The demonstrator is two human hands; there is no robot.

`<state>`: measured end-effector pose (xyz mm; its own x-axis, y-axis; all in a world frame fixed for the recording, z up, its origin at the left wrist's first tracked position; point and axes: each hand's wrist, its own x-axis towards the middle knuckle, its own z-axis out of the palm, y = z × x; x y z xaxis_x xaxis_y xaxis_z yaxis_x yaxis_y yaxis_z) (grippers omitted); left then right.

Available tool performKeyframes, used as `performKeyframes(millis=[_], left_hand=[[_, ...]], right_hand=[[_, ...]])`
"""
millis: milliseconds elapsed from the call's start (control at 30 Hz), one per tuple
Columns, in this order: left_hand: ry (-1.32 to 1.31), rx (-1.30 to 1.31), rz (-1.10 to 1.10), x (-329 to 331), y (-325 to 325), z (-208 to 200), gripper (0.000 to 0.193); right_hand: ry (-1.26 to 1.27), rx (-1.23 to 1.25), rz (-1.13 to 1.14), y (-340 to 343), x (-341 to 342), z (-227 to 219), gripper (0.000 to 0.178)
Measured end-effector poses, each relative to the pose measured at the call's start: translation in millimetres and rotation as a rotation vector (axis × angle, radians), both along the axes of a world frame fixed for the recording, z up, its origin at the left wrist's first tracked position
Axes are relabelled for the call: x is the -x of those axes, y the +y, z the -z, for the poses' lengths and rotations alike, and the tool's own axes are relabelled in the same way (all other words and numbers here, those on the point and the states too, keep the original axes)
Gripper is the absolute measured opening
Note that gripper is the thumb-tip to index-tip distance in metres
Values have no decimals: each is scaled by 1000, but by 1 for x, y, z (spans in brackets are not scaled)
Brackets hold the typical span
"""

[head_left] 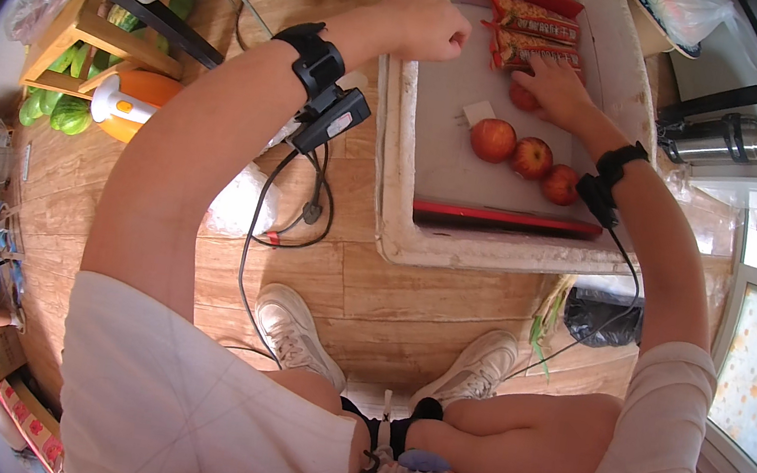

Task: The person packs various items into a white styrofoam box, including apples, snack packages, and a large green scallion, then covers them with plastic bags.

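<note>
My left hand (430, 26) is curled into a fist over the left rim of a white foam box (389, 180); nothing shows in it. Inside the box, my right hand (554, 89) has its fingers bent over a red apple (521, 98), which they partly cover. Closer to me, three more apples form a slanting row: one on the left (493, 140), one in the middle (532, 158) and one on the right (560, 184). Several red snack packets (538, 29) lie side by side just beyond my right fingertips. A small white card (478, 112) lies beside the left apple.
A black cable (248, 247) hangs from the device on my left wrist, another from my right. Left of me are a wooden rack (125, 46) with green vegetables and an orange-and-white appliance (131, 105). A black bag (601, 318) and a metal flask (716, 139) are on the right.
</note>
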<state>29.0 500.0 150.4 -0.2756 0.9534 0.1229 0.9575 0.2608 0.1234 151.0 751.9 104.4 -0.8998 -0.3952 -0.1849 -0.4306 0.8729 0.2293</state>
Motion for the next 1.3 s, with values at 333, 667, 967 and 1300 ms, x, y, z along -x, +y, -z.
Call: performKeyframes(millis=[333,667,967,1300], left_hand=[[8,12,7,-1,3,1,18],[44,33,-3,0,4,0,18],[35,34,-3,0,0,1,19],[10,42,-29,-1,0,-1,20]], right_hand=[[-59,522,128,-39,-10,-22,54],[-485,119,-65,-74,-29,-17,62],[-581,378,-8,-80,-28,-30,64],[-519,1219,827,-47,1,-5,49]])
